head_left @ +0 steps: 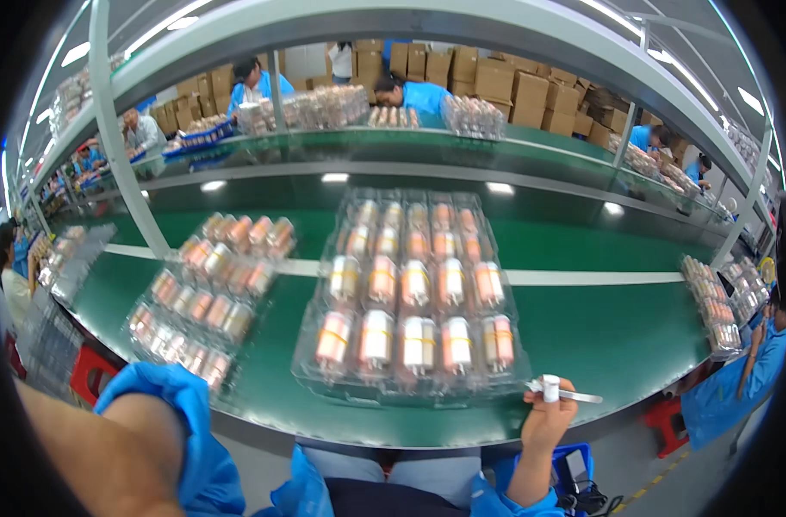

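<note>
In my right hand (548, 424) at the table's near edge, the fingers close round a slim whitish stick-like tool (582, 397) with a short white cylinder (550, 388) against it; I cannot make out its exact kind. My left forearm (100, 439), bare below a bunched blue sleeve, crosses the lower left corner, and its hand is outside the picture. Just left of my right hand lies a clear plastic blister tray (324, 379) in the middle. Its pockets hold rows of small white, pink and tan cylinders (418, 345) with yellow bands.
More filled clear trays (182, 314) lie on the green belt (608, 332) at left, others (711, 306) at far right. A metal frame (121, 129) arches over the line. Co-workers in blue (423, 96) sit across and at the sides. A blue crate (582, 457) stands below my right arm.
</note>
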### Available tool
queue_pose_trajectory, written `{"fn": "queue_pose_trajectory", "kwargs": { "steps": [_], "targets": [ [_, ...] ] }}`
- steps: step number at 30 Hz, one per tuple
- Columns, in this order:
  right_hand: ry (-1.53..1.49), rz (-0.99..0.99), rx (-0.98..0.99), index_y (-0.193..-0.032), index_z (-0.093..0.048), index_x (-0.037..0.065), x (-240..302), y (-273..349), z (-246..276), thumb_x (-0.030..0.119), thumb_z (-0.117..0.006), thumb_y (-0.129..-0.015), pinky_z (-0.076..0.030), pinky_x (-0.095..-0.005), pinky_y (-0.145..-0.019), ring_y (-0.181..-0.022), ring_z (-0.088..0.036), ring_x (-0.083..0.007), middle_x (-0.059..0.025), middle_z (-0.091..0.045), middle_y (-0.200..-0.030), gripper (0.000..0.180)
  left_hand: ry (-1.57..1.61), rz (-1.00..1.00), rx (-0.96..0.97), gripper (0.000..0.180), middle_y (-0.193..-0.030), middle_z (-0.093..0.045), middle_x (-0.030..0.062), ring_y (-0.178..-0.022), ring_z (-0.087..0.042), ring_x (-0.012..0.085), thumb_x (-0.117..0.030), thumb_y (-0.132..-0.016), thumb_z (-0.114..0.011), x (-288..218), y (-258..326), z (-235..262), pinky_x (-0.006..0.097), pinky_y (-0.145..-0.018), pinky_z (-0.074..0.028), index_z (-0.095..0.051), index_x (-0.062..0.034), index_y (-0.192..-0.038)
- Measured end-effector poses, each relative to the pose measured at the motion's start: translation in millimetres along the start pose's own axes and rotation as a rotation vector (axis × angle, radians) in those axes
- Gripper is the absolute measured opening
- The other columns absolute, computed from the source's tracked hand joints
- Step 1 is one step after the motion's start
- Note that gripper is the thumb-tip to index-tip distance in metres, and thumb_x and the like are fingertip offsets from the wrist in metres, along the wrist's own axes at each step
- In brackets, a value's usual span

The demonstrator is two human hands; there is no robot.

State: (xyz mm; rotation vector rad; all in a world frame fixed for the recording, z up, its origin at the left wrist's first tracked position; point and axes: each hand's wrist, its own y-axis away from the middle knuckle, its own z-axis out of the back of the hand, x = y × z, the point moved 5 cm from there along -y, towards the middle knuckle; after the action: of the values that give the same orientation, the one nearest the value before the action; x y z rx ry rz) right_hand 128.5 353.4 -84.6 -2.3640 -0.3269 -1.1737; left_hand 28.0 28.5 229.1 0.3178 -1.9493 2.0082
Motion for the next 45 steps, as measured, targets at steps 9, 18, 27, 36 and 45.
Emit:
{"fn": "queue_pose_trajectory", "kwargs": {
  "steps": [9, 18, 27, 36, 45],
  "targets": [
    [0.065, 0.043, 0.025, -0.101, -0.058, 0.000, 6, 4, 23, 0.008, -0.062, -0.087, -0.050, -0.0308, -0.070, -0.075, -0.061, -0.0221, -0.0155, -0.061, -0.089, 0.017, -0.045, -0.041, -0.072, 0.037, -0.111, -0.056, 0.0169, -0.096, -0.054, 0.0262, -0.008, -0.076, -0.067, -1, 13, 21, 0.034, -0.081, -0.043, -0.055, 0.0033, -0.109],
    [-0.024, 0.063, 0.014, -0.093, -0.057, -0.003, 7, 1, -9, 0.011, -0.061, -0.087, -0.048, -0.0260, -0.056, -0.065, -0.059, -0.0153, -0.0110, -0.061, -0.079, 0.016, -0.186, -0.026, -0.063, 0.028, -0.108, -0.057, 0.0166, -0.091, -0.056, 0.0242, -0.005, -0.078, -0.064, -6, 10, 40, 0.033, -0.077, -0.044, -0.057, 0.0032, -0.105],
    [0.061, 0.051, 0.051, -0.105, -0.055, -0.002, 2, -3, 21, 0.013, -0.052, -0.094, -0.045, -0.0210, -0.060, -0.070, -0.055, -0.0109, -0.0081, -0.059, -0.089, 0.019, -0.697, 0.624, 0.363, 0.027, -0.094, -0.061, 0.0086, -0.086, -0.058, 0.0156, 0.002, -0.079, -0.062, 67, 111, 114, 0.029, -0.077, -0.044, -0.059, 0.0015, -0.106],
    [0.087, 0.033, 0.079, -0.108, -0.056, 0.000, -5, -12, 26, 0.013, -0.052, -0.094, -0.042, -0.0202, -0.060, -0.072, -0.054, -0.0101, -0.0061, -0.058, -0.090, 0.020, -1.369, 1.045, 1.015, 0.027, -0.112, -0.055, 0.0128, -0.105, -0.051, 0.0314, -0.028, -0.081, -0.061, 150, 273, 236, 0.046, -0.082, -0.044, -0.063, -0.0069, -0.099],
    [0.081, 0.022, 0.093, -0.105, -0.055, -0.001, -3, -10, 23, 0.011, -0.053, -0.092, -0.042, -0.0214, -0.062, -0.072, -0.054, -0.0115, -0.0070, -0.058, -0.089, 0.018, -1.279, 1.324, 1.072, 0.036, -0.106, -0.058, 0.0133, -0.104, -0.053, 0.0306, -0.035, -0.082, -0.062, 175, 328, 235, 0.048, -0.083, -0.041, -0.060, -0.0039, -0.101]
  ]
}}
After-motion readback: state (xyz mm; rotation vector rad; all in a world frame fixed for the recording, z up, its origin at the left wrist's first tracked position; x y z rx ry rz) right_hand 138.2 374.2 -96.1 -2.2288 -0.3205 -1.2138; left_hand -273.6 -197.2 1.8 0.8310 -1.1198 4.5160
